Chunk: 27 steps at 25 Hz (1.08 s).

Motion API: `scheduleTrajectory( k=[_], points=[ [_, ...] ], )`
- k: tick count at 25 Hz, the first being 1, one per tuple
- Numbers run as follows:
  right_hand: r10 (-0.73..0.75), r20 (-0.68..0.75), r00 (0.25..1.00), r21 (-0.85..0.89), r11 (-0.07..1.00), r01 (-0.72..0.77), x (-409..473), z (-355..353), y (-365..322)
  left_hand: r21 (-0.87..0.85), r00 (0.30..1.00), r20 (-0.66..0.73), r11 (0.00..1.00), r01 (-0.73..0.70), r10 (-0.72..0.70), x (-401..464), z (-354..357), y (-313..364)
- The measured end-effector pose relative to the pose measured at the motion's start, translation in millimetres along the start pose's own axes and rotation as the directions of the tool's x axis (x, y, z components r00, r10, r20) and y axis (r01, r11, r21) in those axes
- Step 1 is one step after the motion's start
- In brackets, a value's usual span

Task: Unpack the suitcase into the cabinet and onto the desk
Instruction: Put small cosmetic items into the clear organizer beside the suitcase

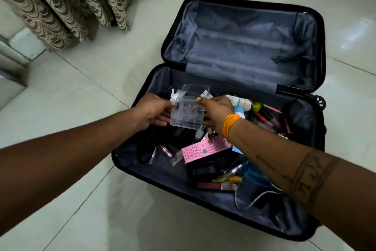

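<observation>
- Both hands hold one clear plastic organizer point(188, 109) between them: left hand point(151, 111) grips its left side with fingers curled under the base, right hand point(216, 112) grips its right side, thumb pressed on the upper edge.
- Organizer: rigid, see-through, boxy, with small square compartments in the lower part and an open-topped box section above; held over the rear of the suitcase's filled half, tilted a bit.
- Suitcase point(320, 33) lies open flat on the floor point(81, 88); black hard shell, grey fabric lining, far half bare with lining creased and strap buckles showing.
- Near half packed with loose small stuff: pink flat carton point(205, 148) with printed text, black pouch point(205, 169) just below it, white rounded bottle point(241, 102) beside the right hand, red-capped thin tubes point(270, 116) at the right, blue clear plastic bag point(254, 177) under the right forearm, white cable point(258, 198) near the front wall.
- Arms: both stretched forward and converging on the organizer; left forearm bare, right forearm tattooed with orange thread band point(230, 126) at the wrist.
- Floor: glossy pale tiles, thin grout lines.
- Curtain point(61, 2) top left, beige-brown scalloped pattern, heavy folds reaching the floor.
</observation>
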State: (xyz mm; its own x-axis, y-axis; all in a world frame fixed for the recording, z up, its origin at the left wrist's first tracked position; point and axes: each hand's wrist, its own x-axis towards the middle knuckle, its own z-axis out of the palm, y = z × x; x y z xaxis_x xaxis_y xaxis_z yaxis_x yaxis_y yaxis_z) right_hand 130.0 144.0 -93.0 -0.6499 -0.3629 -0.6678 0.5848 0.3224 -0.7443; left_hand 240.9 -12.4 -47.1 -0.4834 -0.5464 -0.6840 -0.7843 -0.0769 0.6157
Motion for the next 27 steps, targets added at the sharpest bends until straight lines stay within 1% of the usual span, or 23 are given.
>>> scheduleTrajectory(
  k=[2, 5, 8, 11, 13, 15, 19, 21, 24, 27],
  points=[
    [-0.007, -0.017, 1.000, 0.025, 1.000, 0.008, -1.6, -2.1, 0.9, 0.006, 1.000, 0.015, 1.000, -0.013, 0.013, -3.7, 0.4, 3.6],
    [-0.005, -0.030, 1.000, 0.116, 0.993, 0.009, -10.3, -9.0, 0.8, -0.018, 0.999, 0.032, 0.999, -0.040, 0.041, -13.3, 10.3, 6.9],
    [-0.023, -0.029, 0.999, 0.169, 0.985, 0.027, -20.1, -16.3, 3.1, -0.073, 0.996, -0.005, 0.993, -0.091, 0.091, -21.8, 22.2, 5.7],
    [-0.092, -0.039, 0.995, 0.198, 0.975, 0.098, -36.3, -27.6, -3.6, -0.114, 0.991, -0.002, 0.985, -0.132, 0.133, -29.4, 26.1, 14.4],
    [-0.154, -0.022, 0.988, 0.227, 0.961, 0.154, -48.8, -42.5, -11.9, -0.147, 0.986, 0.026, 0.976, -0.160, 0.166, -37.5, 29.8, 32.0],
    [-0.216, -0.019, 0.976, 0.218, 0.952, 0.214, -62.9, -55.7, -20.6, -0.194, 0.980, 0.038, 0.963, -0.184, 0.195, -47.5, 36.9, 49.8],
    [-0.300, -0.041, 0.953, 0.220, 0.928, 0.301, -90.6, -94.2, -31.9, -0.289, 0.969, 0.042, 0.931, -0.223, 0.245, -69.9, 68.8, 73.1],
    [-0.327, -0.075, 0.942, 0.211, 0.918, 0.335, -109.8, -131.0, -35.8, -0.312, 0.943, 0.083, 0.907, -0.282, 0.322, -82.1, 95.8, 81.4],
    [-0.361, -0.110, 0.926, 0.155, 0.914, 0.375, -144.1, -198.0, -32.8, -0.287, 0.871, 0.147, 0.863, -0.416, 0.469, -104.5, 151.8, 98.3],
    [-0.342, -0.126, 0.931, 0.066, 0.934, 0.352, -178.5, -259.9, -23.6, -0.297, 0.811, 0.228, 0.832, -0.469, 0.538, -127.2, 213.4, 112.5]
  ],
)
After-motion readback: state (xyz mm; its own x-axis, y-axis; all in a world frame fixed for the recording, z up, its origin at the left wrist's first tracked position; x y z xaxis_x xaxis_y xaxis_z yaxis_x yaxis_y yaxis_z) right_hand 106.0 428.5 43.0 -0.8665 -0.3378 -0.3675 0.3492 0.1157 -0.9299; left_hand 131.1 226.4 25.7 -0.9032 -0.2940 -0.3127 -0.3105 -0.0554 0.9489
